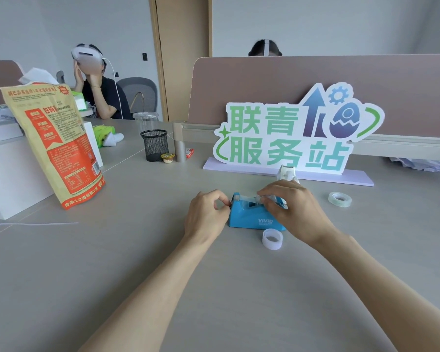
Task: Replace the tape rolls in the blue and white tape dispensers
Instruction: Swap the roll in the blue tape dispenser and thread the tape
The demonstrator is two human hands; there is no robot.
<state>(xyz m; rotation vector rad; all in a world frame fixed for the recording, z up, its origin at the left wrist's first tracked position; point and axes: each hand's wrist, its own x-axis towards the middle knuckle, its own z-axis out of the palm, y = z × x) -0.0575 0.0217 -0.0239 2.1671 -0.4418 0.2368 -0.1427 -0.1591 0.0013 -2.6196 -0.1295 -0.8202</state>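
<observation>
White letters "VIVID" stand on the side of the blue tape dispenser (252, 217), just below the right hand's fingertips (266, 203). Beyond the fingers, the standing sign (290, 138) reads "联青服务站". The paper bag's (54, 138) print is mostly too small to read.

Snack bag (59, 146), mesh cup (154, 145) (black), sign (292, 135).

1 head-worn wide-angle view looks forward and down across the grey table (137, 250), close over both forearms, facing the desk partition (315, 80) and the room behind it.
</observation>
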